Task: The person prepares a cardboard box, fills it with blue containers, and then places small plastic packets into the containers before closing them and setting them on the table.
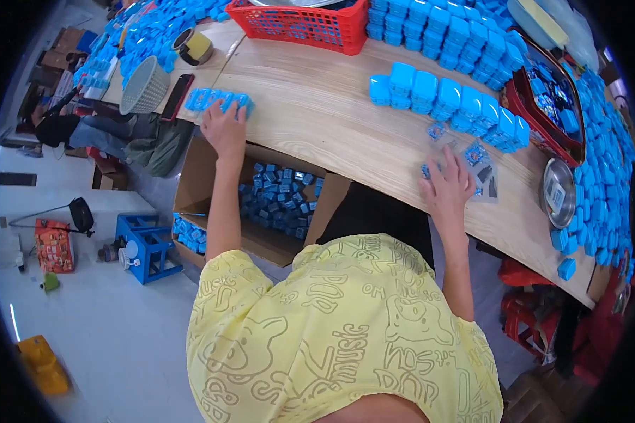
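My left hand (224,132) reaches to the near edge of a short row of small blue cases (219,99) on the table. Its fingers are bent and apart, touching or very close to the cases. My right hand (449,190) rests low over the table with its fingers spread. Around its fingertips lie small blue printed pieces (475,153) on a clear plastic sheet (488,185). One small blue piece (425,170) sits beside its fingers. Beyond my right hand stands a stacked row of blue cases (448,99).
An open cardboard box (187,176) below the table edge holds many blue pieces. A red basket (300,27), grey basket (145,86), phone (178,96) and mug (192,47) stand at the back and left. To the right are a red tray (547,134), metal bowl (559,192) and piled cases.
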The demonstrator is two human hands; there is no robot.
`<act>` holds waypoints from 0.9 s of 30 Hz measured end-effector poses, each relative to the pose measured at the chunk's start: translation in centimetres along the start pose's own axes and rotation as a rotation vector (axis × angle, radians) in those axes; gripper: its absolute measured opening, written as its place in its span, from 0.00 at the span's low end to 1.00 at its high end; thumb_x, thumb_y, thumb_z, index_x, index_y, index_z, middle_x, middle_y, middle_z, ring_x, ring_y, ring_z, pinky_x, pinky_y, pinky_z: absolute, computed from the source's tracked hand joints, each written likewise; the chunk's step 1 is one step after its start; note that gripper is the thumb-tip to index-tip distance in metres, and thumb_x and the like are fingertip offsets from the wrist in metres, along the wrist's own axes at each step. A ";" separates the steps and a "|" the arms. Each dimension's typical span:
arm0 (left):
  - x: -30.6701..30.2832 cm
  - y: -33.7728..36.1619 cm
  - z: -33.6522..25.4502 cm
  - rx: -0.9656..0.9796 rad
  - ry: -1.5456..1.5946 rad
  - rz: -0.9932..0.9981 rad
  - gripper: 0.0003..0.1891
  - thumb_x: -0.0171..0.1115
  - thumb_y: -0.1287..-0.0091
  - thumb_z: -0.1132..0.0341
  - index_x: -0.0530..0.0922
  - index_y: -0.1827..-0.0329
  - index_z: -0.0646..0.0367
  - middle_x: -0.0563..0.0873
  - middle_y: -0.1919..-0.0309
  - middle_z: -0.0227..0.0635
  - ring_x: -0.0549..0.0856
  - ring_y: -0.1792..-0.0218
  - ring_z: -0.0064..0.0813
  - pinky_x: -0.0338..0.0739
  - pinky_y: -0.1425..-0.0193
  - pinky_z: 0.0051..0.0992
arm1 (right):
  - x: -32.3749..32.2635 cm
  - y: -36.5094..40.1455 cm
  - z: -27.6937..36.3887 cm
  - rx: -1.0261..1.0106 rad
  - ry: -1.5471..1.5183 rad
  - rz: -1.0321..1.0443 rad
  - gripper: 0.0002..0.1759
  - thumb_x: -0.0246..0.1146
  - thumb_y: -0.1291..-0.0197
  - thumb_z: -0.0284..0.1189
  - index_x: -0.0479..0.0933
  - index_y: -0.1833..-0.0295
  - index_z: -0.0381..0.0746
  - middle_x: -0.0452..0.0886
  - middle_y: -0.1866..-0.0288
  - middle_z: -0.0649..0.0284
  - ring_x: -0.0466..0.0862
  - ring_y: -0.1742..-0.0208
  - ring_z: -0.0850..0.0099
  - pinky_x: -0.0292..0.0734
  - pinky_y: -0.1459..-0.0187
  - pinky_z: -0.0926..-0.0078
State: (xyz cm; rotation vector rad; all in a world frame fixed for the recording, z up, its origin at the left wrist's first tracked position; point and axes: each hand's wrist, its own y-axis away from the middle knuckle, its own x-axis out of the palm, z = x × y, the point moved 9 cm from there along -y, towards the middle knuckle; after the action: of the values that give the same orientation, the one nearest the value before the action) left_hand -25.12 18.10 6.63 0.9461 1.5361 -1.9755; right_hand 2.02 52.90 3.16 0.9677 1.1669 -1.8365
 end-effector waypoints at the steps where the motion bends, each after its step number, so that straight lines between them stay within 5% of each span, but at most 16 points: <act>1: -0.1 0.0 -0.1 0.001 -0.010 -0.001 0.12 0.66 0.45 0.56 0.84 0.58 0.45 0.79 0.51 0.33 0.74 0.47 0.39 0.70 0.47 0.41 | 0.4 0.2 0.2 0.001 0.004 0.068 0.24 0.65 0.48 0.34 0.75 0.43 0.47 0.62 0.32 0.58 0.60 0.31 0.57 0.47 0.35 0.48; 7: -2.7 1.4 -5.6 0.060 0.230 -0.056 0.14 0.67 0.44 0.61 0.83 0.54 0.51 0.78 0.50 0.41 0.75 0.48 0.42 0.70 0.46 0.39 | 1.7 1.5 1.6 -0.005 -0.076 0.248 0.23 0.63 0.46 0.36 0.75 0.43 0.51 0.57 0.28 0.59 0.56 0.28 0.54 0.41 0.33 0.40; 10: -3.6 4.1 -13.2 0.180 0.700 0.168 0.16 0.68 0.45 0.66 0.81 0.53 0.55 0.77 0.51 0.44 0.75 0.48 0.42 0.70 0.44 0.38 | 1.6 1.6 3.9 -0.169 -0.163 0.226 0.23 0.63 0.45 0.36 0.73 0.42 0.49 0.58 0.29 0.59 0.57 0.29 0.56 0.44 0.33 0.45; 13: -5.8 7.0 -20.1 0.304 0.981 0.344 0.17 0.69 0.47 0.66 0.80 0.54 0.57 0.77 0.51 0.44 0.75 0.48 0.43 0.70 0.43 0.38 | 1.9 1.2 2.8 -0.064 -0.196 0.160 0.23 0.63 0.44 0.35 0.72 0.42 0.48 0.62 0.32 0.59 0.61 0.31 0.58 0.47 0.34 0.50; 18: -7.9 8.7 -27.3 0.385 1.025 0.444 0.16 0.70 0.50 0.65 0.80 0.58 0.56 0.77 0.53 0.42 0.74 0.48 0.43 0.68 0.44 0.37 | 0.1 0.9 -1.6 0.171 -0.329 -0.059 0.21 0.63 0.44 0.34 0.72 0.44 0.45 0.69 0.40 0.61 0.66 0.38 0.62 0.53 0.40 0.56; 27: -5.3 10.4 -28.6 0.509 1.075 0.684 0.20 0.70 0.50 0.65 0.77 0.53 0.57 0.75 0.51 0.38 0.72 0.47 0.41 0.66 0.46 0.38 | 1.1 1.4 -1.7 0.189 -0.308 0.034 0.23 0.66 0.49 0.33 0.74 0.46 0.43 0.72 0.47 0.62 0.68 0.44 0.62 0.55 0.45 0.61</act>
State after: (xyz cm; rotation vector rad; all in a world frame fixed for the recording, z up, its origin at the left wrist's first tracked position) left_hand -7.43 42.51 -0.10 2.6037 0.8212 -1.3526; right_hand 3.13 53.82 1.16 0.7647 0.7976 -2.0095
